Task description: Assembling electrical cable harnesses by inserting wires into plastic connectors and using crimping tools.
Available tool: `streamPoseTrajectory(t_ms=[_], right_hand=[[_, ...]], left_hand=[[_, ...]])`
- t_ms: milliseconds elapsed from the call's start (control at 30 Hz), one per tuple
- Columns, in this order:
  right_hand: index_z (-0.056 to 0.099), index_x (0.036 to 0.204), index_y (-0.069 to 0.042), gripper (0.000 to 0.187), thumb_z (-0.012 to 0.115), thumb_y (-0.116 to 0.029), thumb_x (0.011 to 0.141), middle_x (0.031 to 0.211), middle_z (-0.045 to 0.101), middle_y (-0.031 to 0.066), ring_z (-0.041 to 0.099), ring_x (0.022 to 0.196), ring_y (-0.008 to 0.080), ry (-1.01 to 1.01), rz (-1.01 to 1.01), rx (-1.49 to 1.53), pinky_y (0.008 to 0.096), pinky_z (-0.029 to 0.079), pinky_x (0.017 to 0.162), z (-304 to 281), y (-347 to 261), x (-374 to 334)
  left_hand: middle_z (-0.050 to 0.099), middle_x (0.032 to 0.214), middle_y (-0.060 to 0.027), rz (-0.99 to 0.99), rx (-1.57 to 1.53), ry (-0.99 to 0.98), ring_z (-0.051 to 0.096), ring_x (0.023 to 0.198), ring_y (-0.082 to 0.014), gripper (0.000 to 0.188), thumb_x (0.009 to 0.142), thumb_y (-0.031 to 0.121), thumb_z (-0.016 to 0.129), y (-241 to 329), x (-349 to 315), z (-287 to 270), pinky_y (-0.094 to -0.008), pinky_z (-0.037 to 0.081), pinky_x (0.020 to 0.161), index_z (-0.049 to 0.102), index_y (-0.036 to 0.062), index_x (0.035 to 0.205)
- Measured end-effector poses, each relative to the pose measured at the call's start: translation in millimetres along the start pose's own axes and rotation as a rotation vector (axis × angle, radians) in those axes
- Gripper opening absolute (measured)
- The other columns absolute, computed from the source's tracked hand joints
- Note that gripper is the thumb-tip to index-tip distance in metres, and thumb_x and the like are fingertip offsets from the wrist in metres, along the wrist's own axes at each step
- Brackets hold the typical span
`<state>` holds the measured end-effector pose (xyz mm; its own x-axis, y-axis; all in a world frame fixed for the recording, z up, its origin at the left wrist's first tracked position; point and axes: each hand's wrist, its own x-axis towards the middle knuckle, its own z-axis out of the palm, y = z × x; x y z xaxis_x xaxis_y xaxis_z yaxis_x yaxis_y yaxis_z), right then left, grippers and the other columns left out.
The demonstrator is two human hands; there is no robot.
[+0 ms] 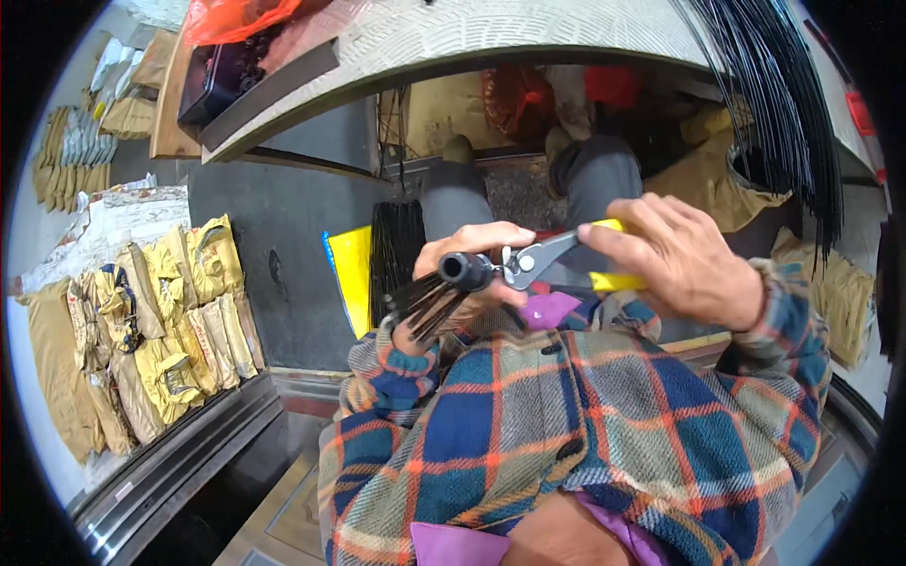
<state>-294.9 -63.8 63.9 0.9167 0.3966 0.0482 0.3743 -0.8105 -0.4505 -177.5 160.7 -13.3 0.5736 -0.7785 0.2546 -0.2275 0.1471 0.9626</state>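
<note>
My left hand (472, 241) is closed around a black tube (455, 269) with an open round end. Thin black rods (436, 308) spread from it toward my left wrist, like the ribs of an umbrella frame. In my right hand (678, 253) is a pair of pliers (547, 253) with grey jaws and yellow handles, the handles spread apart. The pliers' head is right beside the tube, at my left fingers. Whether the jaws bite on anything there is hidden.
Ahead stands a pale patterned table (528, 26), with long black rods (783, 104) hanging over its right side. More dark rods (396, 250) and a yellow packet (353, 278) are left of my legs. Yellow-brown sacks (170, 321) lie at far left. Another sack (722, 184) stands right.
</note>
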Motion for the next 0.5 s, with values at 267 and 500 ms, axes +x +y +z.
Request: streamPoseTrajectory(t_ms=[267, 500], right_hand=[[0.033, 0.129, -0.003, 0.054, 0.059, -0.019, 0.084, 0.093, 0.061, 0.0151, 0.061, 0.063, 0.0166, -0.519, 0.318, 1.503, 0.0255, 0.050, 0.054, -0.3, 26.9, -5.2], [0.053, 0.091, -0.007, 0.032, 0.065, -0.014, 0.062, 0.102, 0.048, 0.0127, 0.052, 0.083, 0.0272, 0.091, 0.014, -0.186, 0.0376, 0.043, 0.071, 22.3, 12.5, 1.7]], left_hand=[[0.063, 0.098, -0.0085, -0.224, -0.447, -0.315, 0.062, 0.080, -0.0195, 0.045, 0.063, 0.017, 0.075, -0.1, 5.0, -11.7, -0.0287, 0.048, 0.069, 0.061, 0.0035, 0.103], [0.057, 0.100, -0.0070, -0.009, 0.039, 0.026, 0.055, 0.088, -0.0160, 0.065, 0.058, 0.047, 0.073, -1.8, 1.0, 7.5, -0.0272, 0.044, 0.078, 0.059, 0.0018, 0.103]])
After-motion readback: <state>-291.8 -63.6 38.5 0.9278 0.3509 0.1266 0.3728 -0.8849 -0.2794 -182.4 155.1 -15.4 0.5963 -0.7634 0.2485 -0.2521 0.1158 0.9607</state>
